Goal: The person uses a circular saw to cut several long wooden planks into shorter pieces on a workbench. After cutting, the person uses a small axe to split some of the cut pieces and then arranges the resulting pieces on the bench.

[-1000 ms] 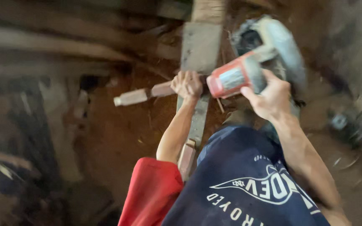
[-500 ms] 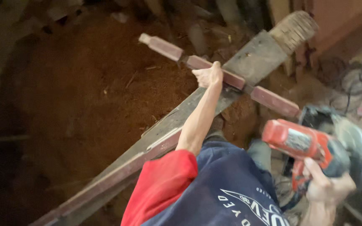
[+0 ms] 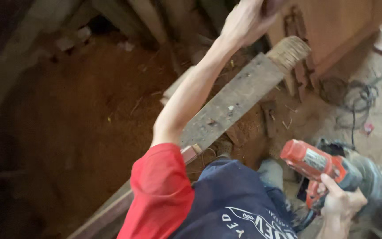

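We see the right hand (image 3: 339,203) gripping the red and grey handheld power saw (image 3: 332,170) at lower right, a pale label on its red body. The left hand (image 3: 248,20) is raised at the top edge, apparently closed on something blurred that we cannot identify. Below it, a long weathered grey wooden plank (image 3: 235,102) slants across reddish sawdust (image 3: 80,110).

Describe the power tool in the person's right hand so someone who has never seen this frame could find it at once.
Start from the long grey plank running diagonally across the sawdust-covered floor. Below its upper end, at the lower right of the picture, the right hand grips a handheld power saw. Its bright red-orange body and grey-green round guard set it apart from the brown wood and dark cable around it.
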